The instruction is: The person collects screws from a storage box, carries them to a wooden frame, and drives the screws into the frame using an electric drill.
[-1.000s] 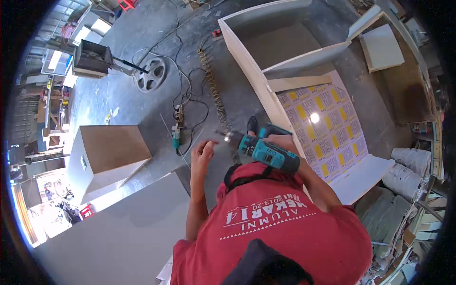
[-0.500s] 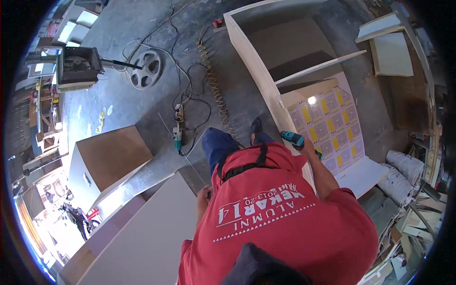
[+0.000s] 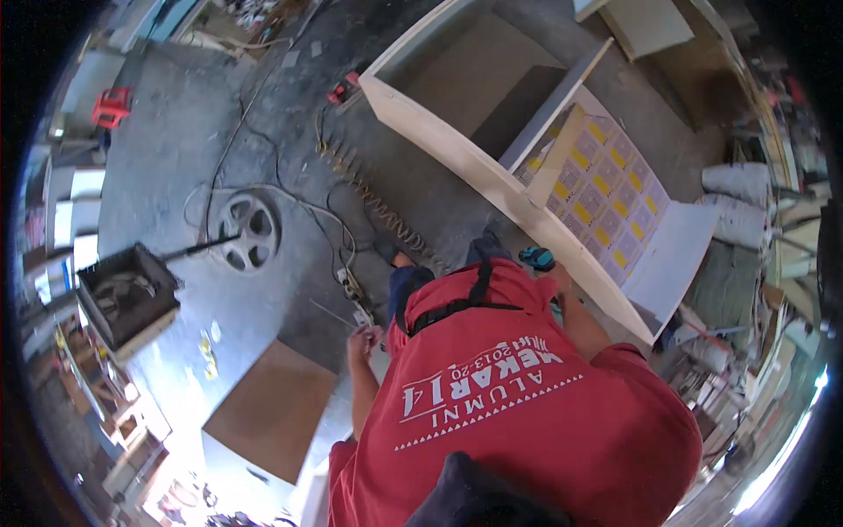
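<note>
My right hand (image 3: 559, 279) is wrapped round a teal and black cordless drill (image 3: 536, 257), held beside my waist. Just beyond the drill, a large open wooden cabinet carcass (image 3: 575, 250) lies on the floor, with a divider board (image 3: 562, 101) standing up across its inside. A patterned white and yellow sheet (image 3: 606, 189) shows in its nearer compartment. On my other side, my left hand (image 3: 365, 340) is held with curled fingers; what they hold, if anything, is too small to make out. Near that hand lies a corded power tool (image 3: 353, 290) on the floor.
Ahead, a coiled air hose (image 3: 378, 206) and loose cables cross the concrete floor. At the left stand a spoked metal wheel (image 3: 248, 233) and a dark box-shaped stand (image 3: 127, 294). A brown-topped box (image 3: 270, 408) is at lower left; white sacks (image 3: 736, 180) lie right.
My view has turned right along the cabinet, and the white panel at lower left has mostly left the picture. My left hand has come forward from my side. The drill stays in my right hand.
</note>
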Tool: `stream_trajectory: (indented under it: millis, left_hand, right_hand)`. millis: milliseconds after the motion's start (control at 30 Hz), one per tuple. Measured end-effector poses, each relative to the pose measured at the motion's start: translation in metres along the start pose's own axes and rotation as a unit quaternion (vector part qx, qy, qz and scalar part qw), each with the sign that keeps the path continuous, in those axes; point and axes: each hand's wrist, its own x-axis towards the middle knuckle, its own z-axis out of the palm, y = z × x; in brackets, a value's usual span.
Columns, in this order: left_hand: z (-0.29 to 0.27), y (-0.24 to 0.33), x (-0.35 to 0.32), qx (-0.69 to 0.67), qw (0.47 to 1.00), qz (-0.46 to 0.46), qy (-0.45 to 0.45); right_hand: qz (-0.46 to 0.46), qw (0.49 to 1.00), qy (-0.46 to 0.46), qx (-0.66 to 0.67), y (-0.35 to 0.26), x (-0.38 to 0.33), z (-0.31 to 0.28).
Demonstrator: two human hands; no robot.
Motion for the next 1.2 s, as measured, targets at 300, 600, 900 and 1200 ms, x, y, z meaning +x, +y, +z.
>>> stream_trajectory:
  millis: [300, 600, 900, 1200]
  left_hand:
    - [-0.116, 0.26, 0.115, 0.075, 0.988, 0.107, 0.08]
    - [-0.016, 0.327, 0.148, 0.2, 0.969, 0.136, -0.053]
    - [0.019, 0.395, 0.156, 0.529, 0.802, 0.252, -0.114]
    - [0.084, 0.542, 0.15, 0.291, 0.947, 0.133, -0.022]
  right_hand:
    - [0.162, 0.976, -0.135, 0.059, -0.02, -0.154, 0.079]
    - [0.176, 0.967, -0.166, 0.085, -0.121, -0.088, 0.143]
    - [0.11, 0.978, -0.142, 0.105, -0.254, 0.139, 0.16]
    - [0.141, 0.979, -0.007, 0.146, -0.445, 0.194, 0.062]
